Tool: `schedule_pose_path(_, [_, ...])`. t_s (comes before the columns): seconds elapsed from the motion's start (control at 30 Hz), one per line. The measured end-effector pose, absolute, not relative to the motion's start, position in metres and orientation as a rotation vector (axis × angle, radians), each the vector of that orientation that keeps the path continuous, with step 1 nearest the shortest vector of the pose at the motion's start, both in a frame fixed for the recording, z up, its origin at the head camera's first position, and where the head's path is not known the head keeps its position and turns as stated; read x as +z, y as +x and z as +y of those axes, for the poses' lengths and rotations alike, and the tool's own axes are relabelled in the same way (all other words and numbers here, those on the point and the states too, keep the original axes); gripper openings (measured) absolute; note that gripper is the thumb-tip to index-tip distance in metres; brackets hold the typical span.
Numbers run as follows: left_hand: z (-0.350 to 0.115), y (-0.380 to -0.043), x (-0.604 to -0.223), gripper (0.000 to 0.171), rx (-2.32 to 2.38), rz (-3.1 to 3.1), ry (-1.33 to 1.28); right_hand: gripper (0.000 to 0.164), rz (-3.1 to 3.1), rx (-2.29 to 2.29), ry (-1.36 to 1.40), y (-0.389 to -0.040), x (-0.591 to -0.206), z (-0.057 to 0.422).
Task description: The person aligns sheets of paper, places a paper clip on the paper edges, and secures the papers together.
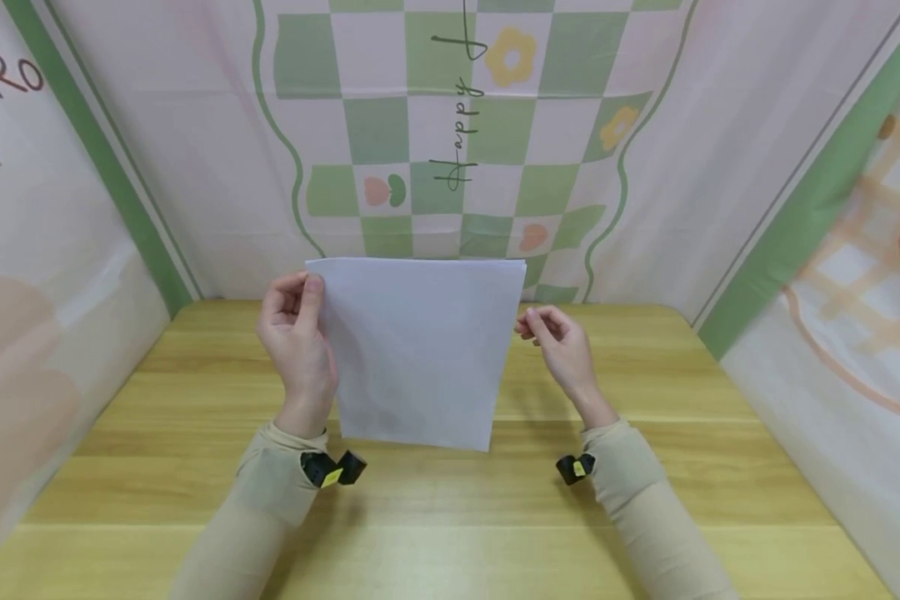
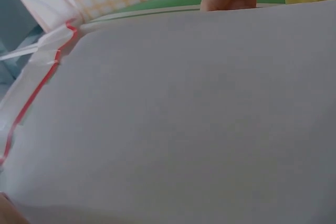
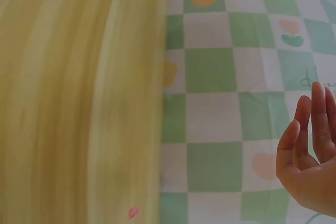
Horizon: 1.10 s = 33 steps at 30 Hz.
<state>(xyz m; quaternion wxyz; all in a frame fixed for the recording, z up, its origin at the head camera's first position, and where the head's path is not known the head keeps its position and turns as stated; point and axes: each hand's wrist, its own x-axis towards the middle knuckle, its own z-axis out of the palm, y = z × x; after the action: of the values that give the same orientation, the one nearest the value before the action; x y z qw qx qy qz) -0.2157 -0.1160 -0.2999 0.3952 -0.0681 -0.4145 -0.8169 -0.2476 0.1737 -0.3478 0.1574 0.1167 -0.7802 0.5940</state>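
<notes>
A blank white sheet of paper (image 1: 423,350) is held up above the table, its upper right edge looking slightly doubled. My left hand (image 1: 297,333) pinches its upper left corner, thumb on the near face. In the left wrist view the paper (image 2: 173,114) fills most of the picture, with a bit of my left hand (image 2: 10,212) at the lower left corner. Just right of the paper's right edge is my right hand (image 1: 558,342), its fingers loosely bent and nothing seen in them. The right wrist view shows that hand (image 3: 310,156) with its fingers extended.
Below the paper lies a wooden table (image 1: 450,517). A patterned curtain (image 1: 375,125) with green checks hangs behind it, and more printed cloth closes in the left and right sides. Small black cameras (image 1: 333,469) sit on both wrists.
</notes>
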Motion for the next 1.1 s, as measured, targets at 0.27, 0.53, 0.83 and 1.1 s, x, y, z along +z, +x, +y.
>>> schedule_pose_path(0.27, [-0.116,-0.215,-0.300,0.015,-2.065,-1.086,-0.159,0.026,-2.365,1.525,0.301,-0.248,-0.353,0.181])
schedule_pose_path(0.53, [-0.115,-0.216,-0.301,0.018,-2.047,-1.085,-0.177,0.032,-2.506,1.453,0.268,-0.261,-0.366,0.200])
schedule_pose_path(0.83, [-0.115,-0.214,-0.301,0.011,-2.042,-1.088,-0.185,0.043,-2.563,1.336,0.242,-0.280,-0.392,0.218])
schedule_pose_path(1.1, [-0.116,-0.215,-0.302,0.003,-2.041,-1.095,-0.185,0.028,-2.655,1.201,0.306,-0.283,-0.399,0.227])
